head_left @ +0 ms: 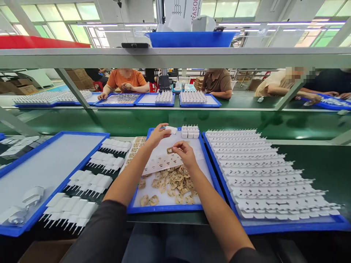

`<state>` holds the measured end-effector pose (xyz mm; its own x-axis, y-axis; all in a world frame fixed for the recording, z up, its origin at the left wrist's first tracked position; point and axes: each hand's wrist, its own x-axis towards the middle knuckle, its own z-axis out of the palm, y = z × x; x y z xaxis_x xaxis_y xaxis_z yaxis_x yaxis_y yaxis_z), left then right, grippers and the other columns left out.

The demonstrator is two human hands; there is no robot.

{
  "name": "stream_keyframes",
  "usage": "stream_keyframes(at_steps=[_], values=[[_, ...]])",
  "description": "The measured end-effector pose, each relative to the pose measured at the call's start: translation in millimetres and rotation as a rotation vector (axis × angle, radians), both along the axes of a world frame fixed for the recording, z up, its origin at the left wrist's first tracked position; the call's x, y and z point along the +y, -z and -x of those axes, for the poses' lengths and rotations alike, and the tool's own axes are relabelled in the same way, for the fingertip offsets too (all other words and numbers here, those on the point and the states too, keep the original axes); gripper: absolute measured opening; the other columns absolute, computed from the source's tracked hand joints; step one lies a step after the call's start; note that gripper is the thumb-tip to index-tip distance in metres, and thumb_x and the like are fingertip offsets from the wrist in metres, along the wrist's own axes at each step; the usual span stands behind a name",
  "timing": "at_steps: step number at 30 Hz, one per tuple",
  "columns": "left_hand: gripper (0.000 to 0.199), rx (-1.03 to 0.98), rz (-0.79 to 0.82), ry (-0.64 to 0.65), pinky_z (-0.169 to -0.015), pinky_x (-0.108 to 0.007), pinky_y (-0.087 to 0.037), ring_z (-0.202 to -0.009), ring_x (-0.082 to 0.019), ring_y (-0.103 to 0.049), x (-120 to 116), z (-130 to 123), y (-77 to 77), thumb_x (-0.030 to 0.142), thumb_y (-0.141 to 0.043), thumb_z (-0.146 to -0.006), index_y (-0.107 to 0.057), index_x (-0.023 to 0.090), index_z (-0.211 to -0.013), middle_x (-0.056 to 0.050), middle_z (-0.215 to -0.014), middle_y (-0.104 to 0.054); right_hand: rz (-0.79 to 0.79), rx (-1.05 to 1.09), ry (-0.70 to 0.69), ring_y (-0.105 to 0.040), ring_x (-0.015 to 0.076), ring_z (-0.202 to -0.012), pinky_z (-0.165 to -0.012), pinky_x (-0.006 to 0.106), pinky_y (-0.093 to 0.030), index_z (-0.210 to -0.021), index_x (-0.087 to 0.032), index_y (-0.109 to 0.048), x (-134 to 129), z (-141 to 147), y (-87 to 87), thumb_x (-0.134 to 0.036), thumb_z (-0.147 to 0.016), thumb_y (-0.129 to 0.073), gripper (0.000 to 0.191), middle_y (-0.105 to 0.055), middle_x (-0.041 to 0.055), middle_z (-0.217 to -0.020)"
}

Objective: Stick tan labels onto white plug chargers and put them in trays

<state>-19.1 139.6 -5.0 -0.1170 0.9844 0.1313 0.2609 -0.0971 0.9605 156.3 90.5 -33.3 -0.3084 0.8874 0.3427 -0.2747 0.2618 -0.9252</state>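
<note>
Above the far left part of the middle blue tray [170,209], my left hand [159,134] is closed on a white plug housing [172,130]. My right hand [186,151] pinches a small tan plate [170,150] with a cut-out, a little nearer and to the right. Below both hands a white perforated sheet [156,165] lies across the tray. A loose pile of tan plates [178,180] fills the tray's near part. White housings with upright pins [190,132] stand grouped at its far right corner.
At the right, a blue tray [296,229] carries rows of white plug housings [263,175]. Left are stacked plugs [90,182] and another blue tray [55,157] with bagged plugs. A metal shelf [175,57] crosses above. Several people sit beyond the green belt [131,120].
</note>
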Motion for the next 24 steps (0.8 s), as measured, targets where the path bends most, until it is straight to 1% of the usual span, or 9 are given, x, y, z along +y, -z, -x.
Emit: stream_keyframes(at_steps=[4, 5, 7, 9, 12, 17, 20, 22, 24], values=[[0.058, -0.483, 0.03, 0.171, -0.086, -0.036, -0.053, -0.088, -0.019, -0.068, -82.4, 0.0, -3.8, 0.033, -0.07, -0.076, -0.049, 0.023, -0.129, -0.005, -0.103, -0.067, 0.097, 0.15, -0.201, -0.057, 0.0146, -0.068, -0.068, 0.031, -0.05, -0.078, -0.021, -0.06, -10.3, -0.7, -9.9, -0.038, -0.07, -0.078, 0.026, -0.06, -0.0009, -0.073], [0.057, -0.544, 0.037, 0.179, -0.084, -0.035, -0.054, -0.091, -0.02, -0.068, -97.5, -2.9, -1.7, 0.032, -0.072, -0.074, -0.052, 0.024, -0.127, -0.005, -0.106, -0.066, 0.117, 0.166, -0.254, -0.057, 0.0145, -0.067, -0.068, 0.031, -0.049, -0.077, -0.021, -0.06, -12.8, -0.7, -11.5, -0.038, -0.069, -0.079, 0.027, -0.06, -0.001, -0.071], [0.05, -0.53, 0.025, 0.134, -0.083, -0.035, -0.055, -0.101, -0.023, -0.065, -117.4, -8.8, 4.7, 0.032, -0.071, -0.075, -0.057, 0.024, -0.123, -0.006, -0.115, -0.065, 0.145, 0.161, -0.324, -0.057, 0.0141, -0.065, -0.066, 0.031, -0.049, -0.076, -0.021, -0.06, -16.0, -0.4, -12.8, -0.038, -0.068, -0.08, 0.028, -0.06, -0.0011, -0.07], [0.046, -0.431, -0.028, 0.056, -0.089, -0.035, -0.053, -0.113, -0.025, -0.059, -125.1, -12.1, 12.3, 0.031, -0.07, -0.076, -0.062, 0.023, -0.12, -0.006, -0.122, -0.064, 0.161, 0.127, -0.352, -0.057, 0.0141, -0.064, -0.065, 0.03, -0.048, -0.075, -0.02, -0.06, -16.9, 0.4, -12.1, -0.039, -0.066, -0.081, 0.029, -0.061, -0.0014, -0.069], [0.041, -0.242, -0.119, -0.03, -0.098, -0.036, -0.049, -0.126, -0.027, -0.051, -125.2, -10.3, 22.4, 0.03, -0.072, -0.076, -0.066, 0.023, -0.116, -0.006, -0.129, -0.061, 0.164, 0.06, -0.379, -0.056, 0.0139, -0.064, -0.066, 0.03, -0.048, -0.075, -0.02, -0.061, -16.1, 1.7, -10.3, -0.039, -0.065, -0.081, 0.03, -0.061, -0.0018, -0.068], [0.045, -0.144, -0.141, -0.015, -0.089, -0.034, -0.052, -0.113, -0.025, -0.059, -124.7, -2.9, 33.1, 0.036, -0.075, -0.076, -0.063, 0.023, -0.118, -0.008, -0.121, -0.064, 0.135, -0.02, -0.454, -0.056, 0.0131, -0.066, -0.067, 0.029, -0.048, -0.076, -0.019, -0.062, -17.5, 1.3, -11.8, -0.035, -0.069, -0.079, 0.024, -0.06, -0.0016, -0.069], [0.046, -0.082, -0.173, -0.042, -0.096, -0.035, -0.049, -0.112, -0.024, -0.06, -127.1, -3.3, 34.3, 0.033, -0.076, -0.076, -0.063, 0.023, -0.118, -0.007, -0.121, -0.065, 0.122, -0.06, -0.488, -0.055, 0.0136, -0.067, -0.066, 0.03, -0.049, -0.077, -0.019, -0.063, -17.9, -0.9, -13.6, -0.035, -0.072, -0.077, 0.021, -0.059, -0.001, -0.07], [0.044, -0.049, -0.2, -0.056, -0.103, -0.037, -0.045, -0.116, -0.024, -0.059, -128.9, -5.3, 32.9, 0.029, -0.076, -0.076, -0.064, 0.023, -0.117, -0.006, -0.122, -0.065, 0.106, -0.052, -0.412, -0.054, 0.0136, -0.066, -0.066, 0.03, -0.049, -0.078, -0.02, -0.063, -16.1, -2.2, -13.1, -0.035, -0.073, -0.076, 0.021, -0.059, -0.0006, -0.072], [0.043, -0.023, -0.213, -0.051, -0.107, -0.038, -0.042, -0.117, -0.025, -0.058, -130.5, -7.4, 30.6, 0.025, -0.076, -0.075, -0.065, 0.022, -0.117, -0.006, -0.122, -0.065, 0.083, -0.028, -0.274, -0.054, 0.0137, -0.068, -0.068, 0.03, -0.048, -0.08, -0.02, -0.062, -13.2, -2.6, -10.8, -0.035, -0.073, -0.075, 0.02, -0.059, -0.0001, -0.076]])
